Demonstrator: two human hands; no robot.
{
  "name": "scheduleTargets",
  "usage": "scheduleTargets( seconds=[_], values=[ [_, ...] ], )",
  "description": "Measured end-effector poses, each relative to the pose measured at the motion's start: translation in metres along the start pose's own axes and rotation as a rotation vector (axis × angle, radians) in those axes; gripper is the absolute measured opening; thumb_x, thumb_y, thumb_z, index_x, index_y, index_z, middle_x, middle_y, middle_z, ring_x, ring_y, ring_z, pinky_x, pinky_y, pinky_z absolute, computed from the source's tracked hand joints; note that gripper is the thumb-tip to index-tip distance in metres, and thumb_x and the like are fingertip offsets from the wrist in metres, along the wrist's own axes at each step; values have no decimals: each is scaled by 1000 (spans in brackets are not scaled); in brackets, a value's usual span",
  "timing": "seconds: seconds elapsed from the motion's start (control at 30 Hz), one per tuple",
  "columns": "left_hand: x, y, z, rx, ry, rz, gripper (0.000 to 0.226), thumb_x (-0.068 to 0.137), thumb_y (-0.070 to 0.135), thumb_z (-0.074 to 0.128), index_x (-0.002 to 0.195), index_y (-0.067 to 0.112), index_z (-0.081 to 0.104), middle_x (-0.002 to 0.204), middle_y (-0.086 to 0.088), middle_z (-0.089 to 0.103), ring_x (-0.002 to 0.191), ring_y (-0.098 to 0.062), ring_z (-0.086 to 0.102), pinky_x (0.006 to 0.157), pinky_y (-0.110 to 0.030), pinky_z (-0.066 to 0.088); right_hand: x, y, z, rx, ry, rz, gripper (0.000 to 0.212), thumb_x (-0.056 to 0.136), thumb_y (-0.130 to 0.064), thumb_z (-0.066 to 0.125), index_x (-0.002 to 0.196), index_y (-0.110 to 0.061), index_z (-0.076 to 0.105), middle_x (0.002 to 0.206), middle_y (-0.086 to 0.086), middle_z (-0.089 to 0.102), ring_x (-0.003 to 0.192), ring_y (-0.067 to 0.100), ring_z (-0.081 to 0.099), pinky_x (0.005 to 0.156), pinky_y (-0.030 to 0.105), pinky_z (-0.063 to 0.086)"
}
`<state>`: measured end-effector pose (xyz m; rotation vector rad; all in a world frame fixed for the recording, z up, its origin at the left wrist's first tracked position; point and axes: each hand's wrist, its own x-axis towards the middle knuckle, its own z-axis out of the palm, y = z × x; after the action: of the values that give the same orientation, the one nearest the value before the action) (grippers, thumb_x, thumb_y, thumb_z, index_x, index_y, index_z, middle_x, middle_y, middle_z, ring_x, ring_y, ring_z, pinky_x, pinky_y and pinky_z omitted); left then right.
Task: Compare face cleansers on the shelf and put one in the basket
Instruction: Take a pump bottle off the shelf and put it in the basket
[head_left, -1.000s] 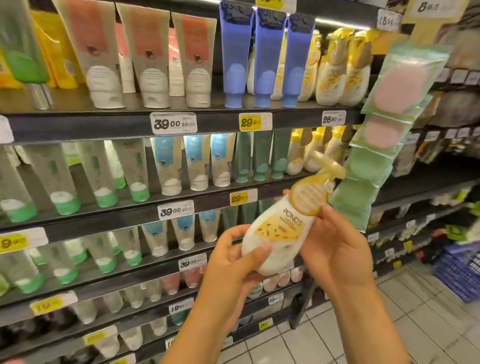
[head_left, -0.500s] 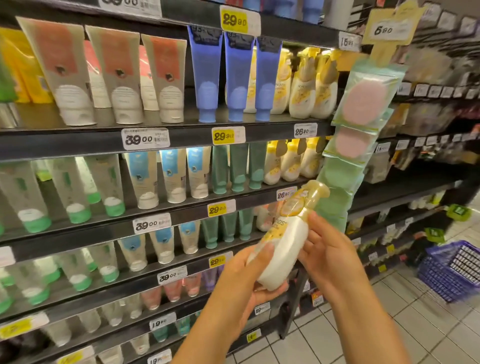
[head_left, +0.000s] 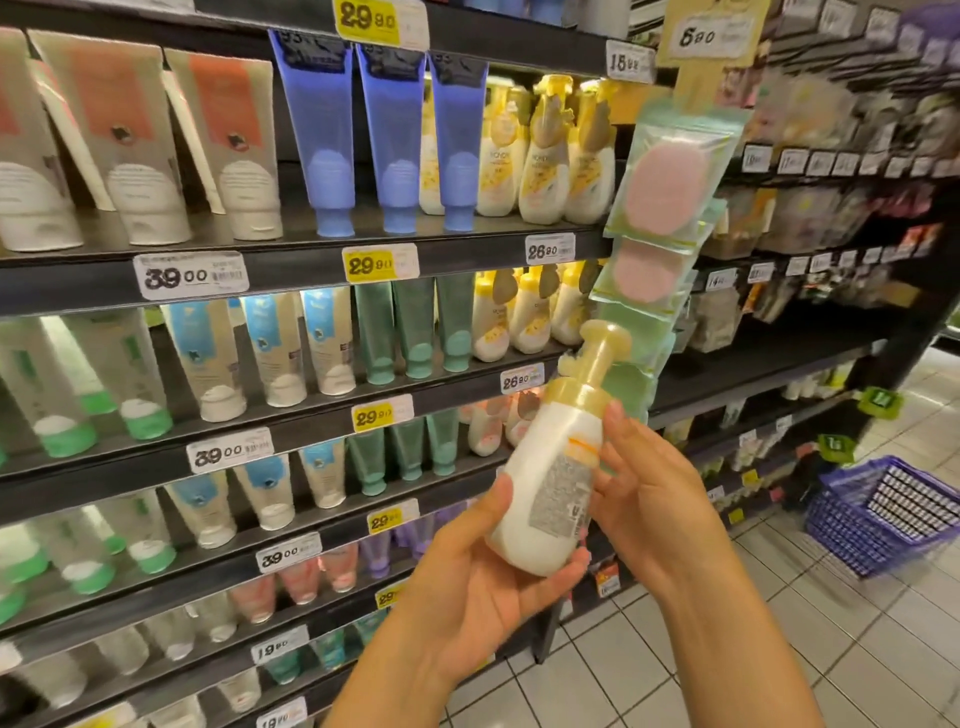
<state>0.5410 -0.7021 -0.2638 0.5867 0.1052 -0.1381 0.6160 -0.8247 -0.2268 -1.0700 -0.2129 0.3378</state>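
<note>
A white pump bottle of face cleanser (head_left: 540, 499) with a yellow cap is held tilted in front of the shelves, its printed back label facing me. My left hand (head_left: 483, 587) cradles its base, thumb curled up along the side. My right hand (head_left: 649, 493) grips its right side near the shoulder. More of the same yellow-capped bottles (head_left: 550, 156) stand on the upper shelf. A blue basket (head_left: 883, 514) sits on the tiled floor at the right.
Dark shelves (head_left: 311, 260) carry rows of tubes: blue tubes (head_left: 389, 130), beige tubes with orange labels (head_left: 124, 140), teal tubes (head_left: 415, 332) and green-capped ones. A hanging strip of packaged pink sponges (head_left: 670, 182) dangles just above the held bottle. Price tags line the shelf edges.
The bottle has been turned in my hands from its front label to its back label. My view has shifted right and down, and the basket looks nearer.
</note>
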Motion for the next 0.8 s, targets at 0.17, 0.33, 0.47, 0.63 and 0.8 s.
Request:
scheduleTargets(
  seconds=[0.17, 0.33, 0.47, 0.63, 0.8],
  values=[
    [6, -6, 4, 57, -40, -39, 68, 43, 17, 92, 103, -3, 69, 104, -35, 64, 81, -46, 66, 60, -44, 59, 2, -4, -9, -19, -93, -46, 32, 80, -34, 56, 91, -12, 75, 93, 12, 74, 82, 22, 70, 69, 33, 59],
    [11, -11, 5, 265, -73, 66, 74, 46, 13, 88, 116, 4, 64, 115, -22, 65, 100, -35, 65, 74, -40, 57, 4, 0, -11, 119, -159, -97, 34, 82, -30, 48, 98, -9, 69, 89, 8, 73, 82, 19, 68, 78, 35, 55],
    [17, -16, 8, 393, 6, 152, 74, 50, 11, 81, 120, 10, 58, 111, -12, 68, 93, -25, 67, 71, -33, 56, 4, 0, -14, 214, -186, -134, 34, 85, -27, 44, 92, -11, 74, 94, 8, 74, 87, 18, 70, 77, 32, 58],
    [21, -23, 9, 474, 76, 222, 75, 43, 15, 84, 114, 16, 61, 102, -6, 72, 87, -21, 69, 66, -33, 56, 4, 0, -20, 201, -183, -145, 33, 89, -26, 42, 102, -9, 67, 101, 10, 72, 92, 20, 69, 80, 33, 57],
    [20, -25, 10, 508, 111, 230, 73, 42, 19, 85, 111, 16, 62, 99, -5, 72, 84, -20, 69, 69, -33, 57, 2, -2, -27, 147, -163, -165, 37, 86, -25, 44, 115, -5, 56, 101, 11, 71, 90, 22, 68, 82, 39, 55]
  ],
)
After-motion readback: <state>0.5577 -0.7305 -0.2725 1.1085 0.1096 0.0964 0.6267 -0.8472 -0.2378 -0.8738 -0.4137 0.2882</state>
